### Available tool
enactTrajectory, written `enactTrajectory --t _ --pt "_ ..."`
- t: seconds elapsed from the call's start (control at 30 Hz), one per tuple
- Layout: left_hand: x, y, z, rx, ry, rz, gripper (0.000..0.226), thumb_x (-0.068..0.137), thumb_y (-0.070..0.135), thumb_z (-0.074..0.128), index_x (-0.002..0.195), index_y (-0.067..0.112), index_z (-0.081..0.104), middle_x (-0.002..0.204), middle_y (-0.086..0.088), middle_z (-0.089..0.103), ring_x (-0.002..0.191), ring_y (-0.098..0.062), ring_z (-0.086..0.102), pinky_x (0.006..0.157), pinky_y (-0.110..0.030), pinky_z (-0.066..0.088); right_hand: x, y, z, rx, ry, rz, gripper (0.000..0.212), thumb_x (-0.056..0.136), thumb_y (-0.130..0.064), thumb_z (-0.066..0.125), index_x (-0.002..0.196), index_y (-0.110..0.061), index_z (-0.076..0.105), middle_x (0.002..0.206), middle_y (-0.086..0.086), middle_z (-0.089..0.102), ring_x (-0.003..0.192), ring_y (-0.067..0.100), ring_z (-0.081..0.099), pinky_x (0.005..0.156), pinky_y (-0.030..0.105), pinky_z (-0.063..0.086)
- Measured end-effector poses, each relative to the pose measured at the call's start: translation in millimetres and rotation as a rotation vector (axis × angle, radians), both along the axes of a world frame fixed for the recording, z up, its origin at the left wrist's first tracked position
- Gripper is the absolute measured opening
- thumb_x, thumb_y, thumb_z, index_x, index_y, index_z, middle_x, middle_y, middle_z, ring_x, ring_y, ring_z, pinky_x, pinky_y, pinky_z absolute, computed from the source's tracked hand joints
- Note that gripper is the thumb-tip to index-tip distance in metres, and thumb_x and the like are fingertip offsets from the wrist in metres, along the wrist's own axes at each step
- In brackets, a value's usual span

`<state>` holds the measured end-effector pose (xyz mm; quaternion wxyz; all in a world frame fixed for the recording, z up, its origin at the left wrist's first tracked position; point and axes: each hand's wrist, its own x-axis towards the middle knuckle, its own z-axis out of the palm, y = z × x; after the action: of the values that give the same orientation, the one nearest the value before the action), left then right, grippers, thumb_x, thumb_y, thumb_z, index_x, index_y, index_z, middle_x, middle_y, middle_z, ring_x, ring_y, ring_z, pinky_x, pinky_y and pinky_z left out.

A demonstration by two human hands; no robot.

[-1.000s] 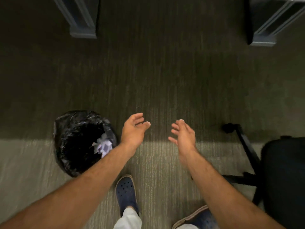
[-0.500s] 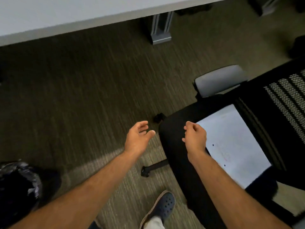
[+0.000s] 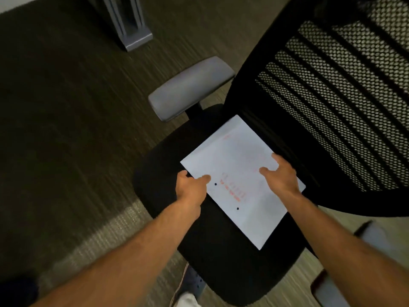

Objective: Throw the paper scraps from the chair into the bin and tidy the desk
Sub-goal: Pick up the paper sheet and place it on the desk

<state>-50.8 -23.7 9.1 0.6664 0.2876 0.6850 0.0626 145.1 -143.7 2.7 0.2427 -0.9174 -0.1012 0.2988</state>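
Observation:
A white sheet of paper (image 3: pixel 239 156) with faint red print and two black dots lies flat on the black seat of the office chair (image 3: pixel 159 160). My left hand (image 3: pixel 190 189) is at the sheet's left edge, with the index finger on top of the paper and the thumb just off the edge. My right hand (image 3: pixel 281 176) rests on the sheet's right side with its fingers spread. The paper still lies on the seat. The bin is out of view.
The chair's black mesh backrest (image 3: pixel 332 96) rises at the right and its grey armrest (image 3: pixel 190 87) sits behind the seat. A grey desk leg (image 3: pixel 130 25) stands on the dark carpet at the top. My shoe (image 3: pixel 190 282) is below the seat.
My view swung from the bin on the floor to the chair. Both hands went from hovering in the air down onto the sheet on the seat.

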Motion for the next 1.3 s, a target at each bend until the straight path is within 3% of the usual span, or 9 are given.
enactTrajectory --t 0.07,0.2,0.33,0.5,0.87,0.97,1.17,1.23,1.3 --pt "12.4 -5.1 -1.7 0.024 0.023 0.021 0.065 0.085 0.01 0.077 0.138 0.024 0.042 0.1 0.004 0.064 0.084 -0.009 0.06 0.079 -0.037 0.056 17.1 -8.7 -7.5 -0.05 -0.006 0.035 0.069 0.09 -0.027 0.071 0.152 -0.021 0.042 0.157 0.008 0.04 0.143 0.029 0.04 0.115 0.04 0.038" --pt "26.8 -10.1 -4.2 0.052 0.066 0.018 0.076 0.087 0.007 0.075 0.146 0.024 0.03 0.108 -0.002 0.063 0.089 -0.015 0.061 0.091 -0.044 0.055 36.5 -17.4 -24.6 -0.093 0.014 0.081 0.073 0.089 -0.028 0.072 0.153 -0.021 0.038 0.158 0.008 0.038 0.144 0.029 0.037 0.116 0.043 0.037" --pt "31.5 -10.3 -6.2 0.072 0.083 -0.006 0.071 0.088 0.005 0.072 0.141 0.027 0.029 0.105 -0.001 0.06 0.082 -0.008 0.056 0.078 -0.036 0.054 43.2 -17.5 -41.3 -0.142 0.04 0.14 0.082 0.086 -0.03 0.076 0.155 -0.018 0.033 0.163 0.007 0.029 0.149 0.027 0.028 0.12 0.043 0.03" --pt "27.5 -8.8 -10.3 0.035 0.023 -0.015 0.023 0.092 0.007 0.068 0.106 0.024 0.06 0.097 0.003 0.069 0.08 -0.008 0.065 0.049 -0.014 0.047 47.2 -11.9 -48.8 -0.183 -0.035 0.185 0.085 0.078 -0.035 0.084 0.149 -0.017 0.041 0.156 0.008 0.034 0.141 0.033 0.036 0.109 0.041 0.039" --pt "-11.6 -19.3 9.8 0.009 -0.139 0.036 0.027 0.098 0.005 0.06 0.109 0.028 0.068 0.098 0.003 0.077 0.081 -0.014 0.076 0.062 -0.029 0.06 23.7 -10.8 -20.6 -0.29 0.017 0.246 0.082 0.079 -0.039 0.081 0.147 -0.019 0.041 0.147 0.013 0.042 0.132 0.036 0.045 0.102 0.053 0.049" --pt "-29.6 -15.1 27.6 0.042 -0.149 0.012 0.024 0.098 0.008 0.059 0.104 0.029 0.067 0.091 0.005 0.077 0.076 -0.01 0.075 0.058 -0.027 0.059 9.5 -16.4 -6.2 -0.238 0.049 0.199 0.071 0.083 -0.041 0.077 0.143 -0.018 0.046 0.142 0.01 0.052 0.123 0.029 0.053 0.098 0.042 0.049" --pt "-88.0 10.3 101.4 0.137 -0.163 -0.019 0.018 0.099 0.011 0.058 0.102 0.026 0.068 0.092 0.007 0.076 0.082 -0.015 0.074 0.059 -0.031 0.059 -39.9 -16.0 54.5 -0.174 0.131 0.273 0.054 0.086 -0.038 0.075 0.133 -0.02 0.056 0.114 0.001 0.066 0.081 0.009 0.058 0.065 0.026 0.044" --pt "-116.1 25.2 137.0 0.18 -0.183 -0.031 0.019 0.099 0.011 0.057 0.105 0.026 0.067 0.097 0.006 0.075 0.088 -0.017 0.073 0.066 -0.035 0.061 -62.2 -7.3 89.6 -0.154 0.151 0.33 0.047 0.087 -0.037 0.075 0.128 -0.024 0.058 0.098 -0.011 0.065 0.079 0.003 0.059 0.059 0.022 0.043" --pt "-151.8 42.6 178.2 0.212 -0.206 -0.038 0.02 0.099 0.013 0.057 0.111 0.026 0.067 0.107 0.005 0.074 0.095 -0.02 0.072 0.078 -0.044 0.061 -90.3 8.0 127.9 -0.103 0.197 0.369 0.039 0.088 -0.032 0.075 0.123 -0.027 0.06 0.1 -0.012 0.067 0.085 0.005 0.064 0.064 0.025 0.051"
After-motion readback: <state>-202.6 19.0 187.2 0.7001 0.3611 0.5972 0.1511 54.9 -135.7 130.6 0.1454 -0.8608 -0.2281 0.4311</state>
